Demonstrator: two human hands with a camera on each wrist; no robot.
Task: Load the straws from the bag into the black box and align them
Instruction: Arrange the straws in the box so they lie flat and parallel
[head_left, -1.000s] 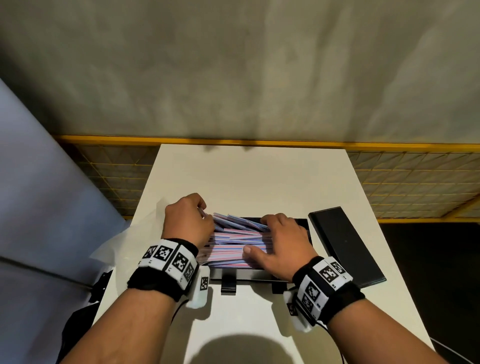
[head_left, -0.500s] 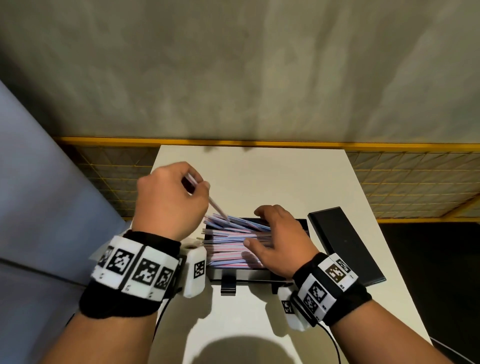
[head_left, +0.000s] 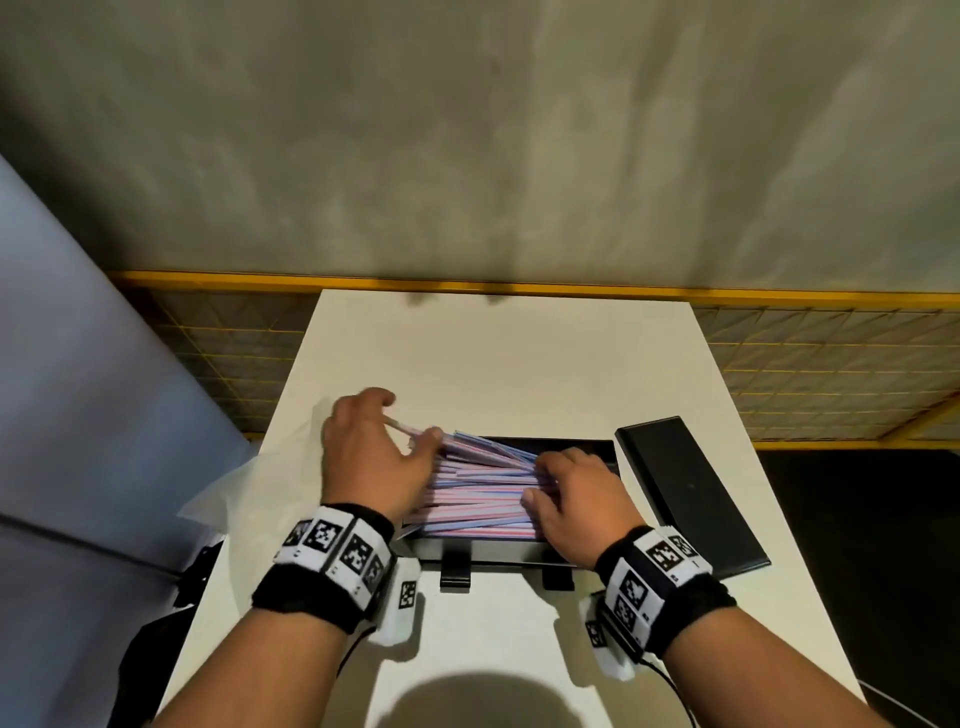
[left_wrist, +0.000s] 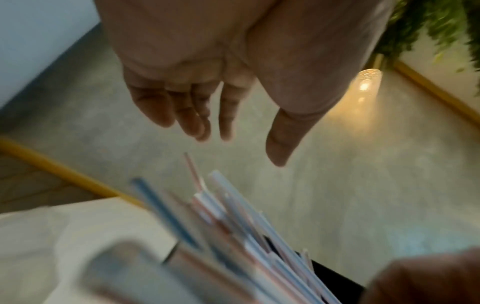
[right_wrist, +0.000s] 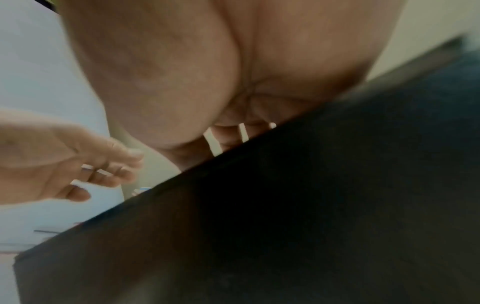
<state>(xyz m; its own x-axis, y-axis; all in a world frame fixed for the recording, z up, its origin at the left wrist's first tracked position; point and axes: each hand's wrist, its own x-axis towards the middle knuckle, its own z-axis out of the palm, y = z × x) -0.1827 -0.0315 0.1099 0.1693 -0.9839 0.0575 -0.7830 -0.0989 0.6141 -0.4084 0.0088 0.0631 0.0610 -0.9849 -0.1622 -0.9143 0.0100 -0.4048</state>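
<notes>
Two hands work over a pale rectangular surface (head_left: 519, 353) that we see backed by a mottled grey wall, with a yellow-framed wire grid (head_left: 831, 364) behind its far edge. Upon it stands the black box (head_left: 561, 446), open at the top and filled with thin pink-and-blue striped straws (head_left: 478, 493) lying roughly crosswise, their left ends fanned and projecting past the box. Our left hand (head_left: 371, 457) hovers at those ends with its fingers (left_wrist: 187, 115) straight and slightly apart, holding nothing, as the left wrist view shows. Our right hand (head_left: 582, 504) rests on the right ends of the straws, fingers bent down over them; we cannot tell whether they grip. A flat, glossy black lid (head_left: 685, 493) lies just beside the box on the right. Crumpled clear plastic, probably the bag (head_left: 228, 493), is partly hidden behind the left wrist. Motion blur softens both wrist views, and the box wall (right_wrist: 285, 216) fills most of the right one.
</notes>
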